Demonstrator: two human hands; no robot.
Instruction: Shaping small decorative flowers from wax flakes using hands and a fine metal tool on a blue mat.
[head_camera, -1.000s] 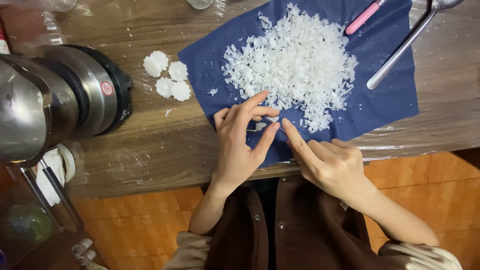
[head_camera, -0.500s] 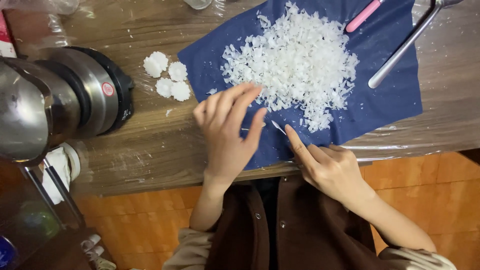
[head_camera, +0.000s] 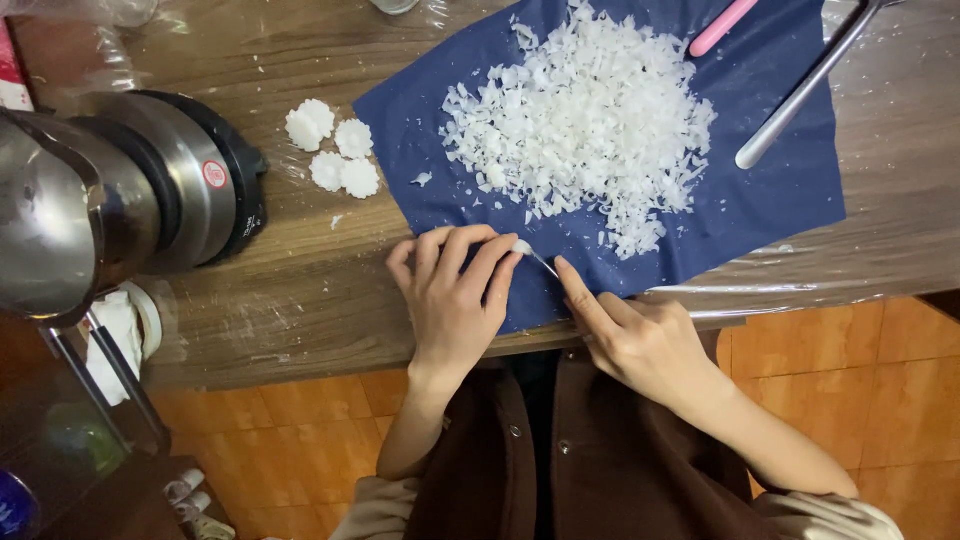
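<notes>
A dark blue cloth (head_camera: 780, 190) lies on the wooden table (head_camera: 300, 290) and carries a heap of white flakes (head_camera: 590, 120). At the cloth's near edge my left hand (head_camera: 450, 300) pinches a small white piece (head_camera: 521, 246) between its fingertips. My right hand (head_camera: 630, 335) holds a thin blade (head_camera: 545, 264), forefinger along it, with the tip against that white piece. Several white flower-shaped pieces (head_camera: 335, 155) lie on the bare wood left of the cloth.
A steel kettle with a black base (head_camera: 130, 200) lies at the table's left end. A pink-handled tool (head_camera: 722, 26) and a long metal handle (head_camera: 805, 85) rest on the cloth's far right. Clear plastic film (head_camera: 800, 275) covers the tabletop. Orange floor tiles (head_camera: 880, 360) show below.
My left hand had lifted with fingers spread, then came down and curled onto the white piece. The right hand moved its blade tip in to meet it.
</notes>
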